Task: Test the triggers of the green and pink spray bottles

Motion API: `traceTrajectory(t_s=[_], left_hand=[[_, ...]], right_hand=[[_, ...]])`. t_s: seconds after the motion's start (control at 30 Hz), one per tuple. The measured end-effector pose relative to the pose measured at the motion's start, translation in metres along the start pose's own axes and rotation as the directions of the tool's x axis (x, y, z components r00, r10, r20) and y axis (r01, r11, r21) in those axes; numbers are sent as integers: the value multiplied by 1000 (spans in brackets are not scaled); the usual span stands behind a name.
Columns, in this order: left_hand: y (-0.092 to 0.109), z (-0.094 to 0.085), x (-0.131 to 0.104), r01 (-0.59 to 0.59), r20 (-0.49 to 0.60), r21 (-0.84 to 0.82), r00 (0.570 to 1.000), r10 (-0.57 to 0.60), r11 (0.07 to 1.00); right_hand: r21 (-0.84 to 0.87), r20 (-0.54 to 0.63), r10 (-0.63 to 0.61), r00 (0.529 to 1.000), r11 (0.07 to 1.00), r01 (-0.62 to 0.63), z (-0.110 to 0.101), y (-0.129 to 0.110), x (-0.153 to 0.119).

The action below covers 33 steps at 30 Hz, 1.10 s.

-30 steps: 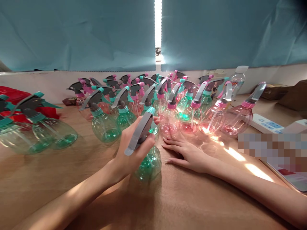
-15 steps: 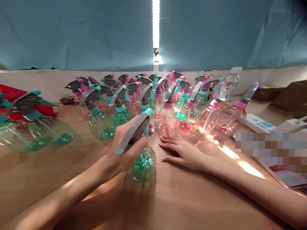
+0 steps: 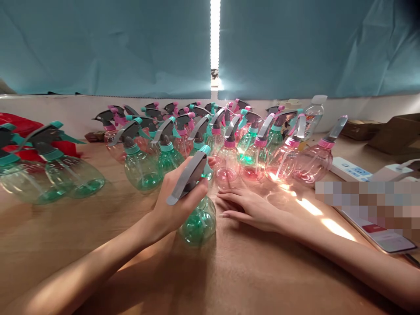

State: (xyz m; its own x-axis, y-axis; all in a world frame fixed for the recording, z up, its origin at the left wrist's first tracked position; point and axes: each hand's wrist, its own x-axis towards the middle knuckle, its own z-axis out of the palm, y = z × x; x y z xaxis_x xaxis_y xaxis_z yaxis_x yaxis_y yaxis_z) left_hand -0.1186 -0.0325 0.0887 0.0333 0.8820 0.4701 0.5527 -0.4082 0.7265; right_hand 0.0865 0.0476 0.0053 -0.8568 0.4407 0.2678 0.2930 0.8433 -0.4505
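Observation:
My left hand (image 3: 173,197) is wrapped round the neck of a green spray bottle (image 3: 198,223) with a grey and turquoise trigger head. The bottle's base appears to be on the wooden table, and my fingers hide its collar. To the right, my right hand (image 3: 247,208) lies on the table with its fingers stretched out, holding nothing. Just beyond its fingertips stands a pink spray bottle (image 3: 227,164). Behind my left hand are a green spray bottle (image 3: 169,157) and a paler green one (image 3: 141,170).
Rows of pink and green spray bottles fill the back. Two green spray bottles (image 3: 77,175) stand at the left before red plastic (image 3: 22,122). A clear water bottle (image 3: 314,116), a power strip (image 3: 349,168) and a phone (image 3: 390,238) are at the right. Behind hangs a blue-green sheet (image 3: 105,48).
My left hand and its green spray bottle sit slightly further right and higher in view. The camera has shifted a little. My right hand stays flat in nearly the same place.

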Motion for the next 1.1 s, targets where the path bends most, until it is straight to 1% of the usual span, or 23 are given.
traceTrajectory(t_s=[0.13, 0.23, 0.33, 0.47, 0.53, 0.67, 0.73, 0.8, 0.9, 0.97, 1.03, 1.1], left_hand=[[-2, 0, -1, -23, -13, -1, 1000, 23, 1000], [-2, -2, -3, -7, -3, -9, 1000, 7, 1000], [-1, -4, -7, 9, 15, 44, 1000, -9, 999], [-2, -10, -16, -36, 10, 114, 999, 35, 993], [-3, -17, -21, -42, 6, 134, 999, 41, 990], [-4, -39, -34, 47, -9, 186, 999, -46, 981], [-4, -53, -43, 95, -37, 224, 995, -89, 970], [-7, -67, -55, 145, -87, 262, 988, -126, 954], [-17, -88, -74, 217, -197, 293, 967, -163, 931], [-24, -102, -85, 262, -249, 303, 950, -190, 916], [-31, -116, -92, 326, -293, 314, 927, -235, 892], [-36, -130, -94, 386, -348, 319, 897, -272, 865]], right_hand=[[98, -22, 41, 999, 994, -38, -7, -22, 0], [150, -71, 58, 996, 988, -46, -7, -42, 2], [213, -142, 66, 988, 976, -34, -5, -61, 7], [304, -137, 127, 982, 949, -80, 2, -77, 19], [331, -145, 117, 982, 942, -63, 7, -82, 27], [333, -164, 39, 986, 943, 18, 21, -90, 42], [302, -168, 35, 985, 953, 18, 29, -95, 52], [263, -153, 41, 987, 965, 0, 36, -103, 63], [213, -125, 27, 992, 977, 0, 49, -115, 84], [191, -125, 6, 992, 981, 18, 58, -124, 102], [176, -117, 1, 993, 984, 19, 66, -131, 121], [166, -82, 18, 996, 986, -4, 70, -136, 138]])
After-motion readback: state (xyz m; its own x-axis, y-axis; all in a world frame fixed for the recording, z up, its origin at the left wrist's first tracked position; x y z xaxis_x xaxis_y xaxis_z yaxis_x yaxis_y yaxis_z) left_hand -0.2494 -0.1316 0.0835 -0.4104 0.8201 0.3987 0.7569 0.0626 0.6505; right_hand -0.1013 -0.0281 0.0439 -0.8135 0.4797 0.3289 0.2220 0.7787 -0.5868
